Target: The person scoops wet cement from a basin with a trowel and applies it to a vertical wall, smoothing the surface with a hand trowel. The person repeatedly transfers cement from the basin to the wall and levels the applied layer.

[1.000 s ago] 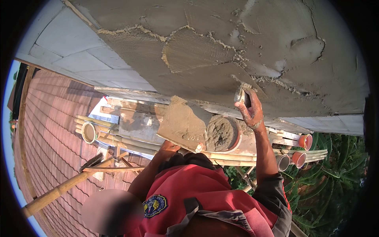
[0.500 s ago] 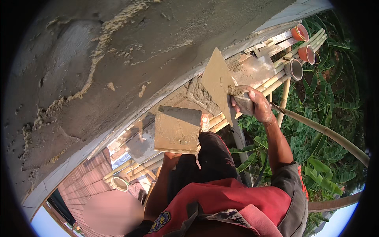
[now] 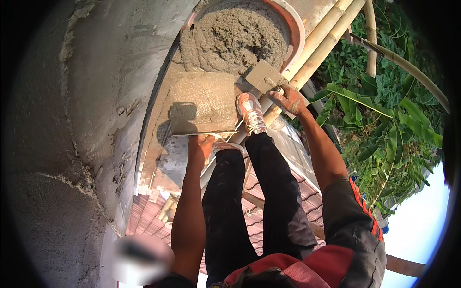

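My left hand (image 3: 200, 145) is closed on the near edge of a square plasterer's hawk (image 3: 206, 98), held about level. A thin wet film of mortar coats its top, and a shadow falls across its left side. My right hand (image 3: 290, 100) grips the handle of a plastering trowel (image 3: 263, 77), its flat blade smeared grey and angled toward the mortar. Just beyond both tools, a round reddish tub (image 3: 298, 31) holds a large heap of wet grey mortar (image 3: 235, 36). The trowel's tip is close to the heap; whether it touches, I cannot tell.
A wall with wet grey plaster (image 3: 72, 120) rises along my left. Bamboo poles (image 3: 326, 43) edge the platform on the right, with leafy plants (image 3: 379, 110) beyond. My shoe (image 3: 250, 113) stands beside the hawk. Roof tiles (image 3: 230, 218) show far below.
My view has swung down from the wall to the mortar tub. The trowel, raised near the wall before, is now low beside the tub. The hawk remains in my left hand.
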The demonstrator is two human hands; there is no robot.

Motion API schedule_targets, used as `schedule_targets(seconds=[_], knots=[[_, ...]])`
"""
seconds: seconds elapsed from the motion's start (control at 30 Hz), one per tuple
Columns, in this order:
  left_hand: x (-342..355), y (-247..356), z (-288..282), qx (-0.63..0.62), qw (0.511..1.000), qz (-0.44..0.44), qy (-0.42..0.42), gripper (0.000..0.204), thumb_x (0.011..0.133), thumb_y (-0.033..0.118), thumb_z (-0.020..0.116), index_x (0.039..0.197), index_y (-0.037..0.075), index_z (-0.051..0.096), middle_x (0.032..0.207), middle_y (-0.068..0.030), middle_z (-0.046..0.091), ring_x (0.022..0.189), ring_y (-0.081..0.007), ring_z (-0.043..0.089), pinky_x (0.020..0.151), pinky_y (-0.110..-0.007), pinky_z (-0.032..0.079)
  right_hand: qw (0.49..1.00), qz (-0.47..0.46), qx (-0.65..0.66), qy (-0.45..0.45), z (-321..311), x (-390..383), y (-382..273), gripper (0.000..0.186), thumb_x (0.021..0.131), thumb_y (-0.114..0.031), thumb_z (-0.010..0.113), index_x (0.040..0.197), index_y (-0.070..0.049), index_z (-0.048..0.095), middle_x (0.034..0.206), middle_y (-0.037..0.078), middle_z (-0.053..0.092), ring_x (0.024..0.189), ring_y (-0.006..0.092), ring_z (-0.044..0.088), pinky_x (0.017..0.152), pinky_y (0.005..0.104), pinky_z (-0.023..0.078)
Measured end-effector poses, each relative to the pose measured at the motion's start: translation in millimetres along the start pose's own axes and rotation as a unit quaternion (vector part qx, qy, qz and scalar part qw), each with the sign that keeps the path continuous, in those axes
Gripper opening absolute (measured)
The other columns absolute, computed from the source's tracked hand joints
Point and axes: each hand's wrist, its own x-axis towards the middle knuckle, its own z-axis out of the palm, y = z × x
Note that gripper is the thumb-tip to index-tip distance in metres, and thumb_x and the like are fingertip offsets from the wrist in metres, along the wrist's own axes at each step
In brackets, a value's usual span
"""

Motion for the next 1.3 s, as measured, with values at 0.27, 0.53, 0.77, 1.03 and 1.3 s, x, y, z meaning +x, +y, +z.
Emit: schedule_targets(seconds=[0.27,0.53,0.77,1.03,1.3], knots=[[51.9,-88.6,-28.8,0.279,0.942,0.183,-0.034,0.028,0.087,0.015,0.074,0.111,0.002,0.071,0.104,-0.0247,0.073,0.098,-0.0489,0.068,0.084,-0.055,0.054,0.993,0.003,0.009,0.116,96.3,121.0,-13.6,0.055,0.087,-0.04,0.077,0.123,0.001,0.065,0.112,0.028,0.072,0.109,0.0445,0.068,0.094,0.0488,0.054],[119.9,-43.0,1.5,0.199,0.976,0.064,-0.059,0.03,0.091,0.017,0.075,0.116,0.001,0.072,0.117,-0.0192,0.075,0.113,-0.0343,0.072,0.096,-0.044,0.055,0.972,-0.141,-0.02,0.187,42.0,102.5,-74.1,0.046,0.088,-0.039,0.076,0.106,0.001,0.06,0.091,0.025,0.067,0.095,0.0457,0.066,0.087,0.0528,0.051],[142.4,34.9,30.8,0.228,0.917,0.315,-0.091,0.035,0.091,0.016,0.074,0.124,0.006,0.074,0.121,-0.0152,0.076,0.118,-0.0334,0.07,0.102,-0.04,0.052,0.896,-0.207,-0.282,0.274,11.6,-35.0,-151.3,0.057,0.095,-0.046,0.072,0.124,0.002,0.06,0.116,0.023,0.062,0.109,0.0407,0.059,0.091,0.0512,0.046],[-14.0,49.1,11.1,0.131,0.917,0.362,-0.106,0.036,0.089,0.012,0.075,0.125,0.007,0.074,0.13,-0.0152,0.071,0.131,-0.0343,0.061,0.113,-0.045,0.044,0.976,-0.07,0.059,0.199,-112.9,-225.9,-208.9,0.071,0.102,-0.045,0.067,0.146,0.006,0.047,0.135,0.029,0.061,0.122,0.0385,0.061,0.105,0.048,0.046],[-305.4,75.4,-85.1,0.04,0.937,0.347,-0.011,0.036,0.092,0.014,0.074,0.127,0.007,0.072,0.13,-0.0147,0.071,0.128,-0.0337,0.063,0.111,-0.046,0.045,0.905,-0.367,-0.164,0.138,-181.9,-466.8,-375.0,0.067,0.099,-0.041,0.067,0.145,0.005,0.048,0.122,0.026,0.062,0.111,0.0441,0.062,0.099,0.0494,0.049]])
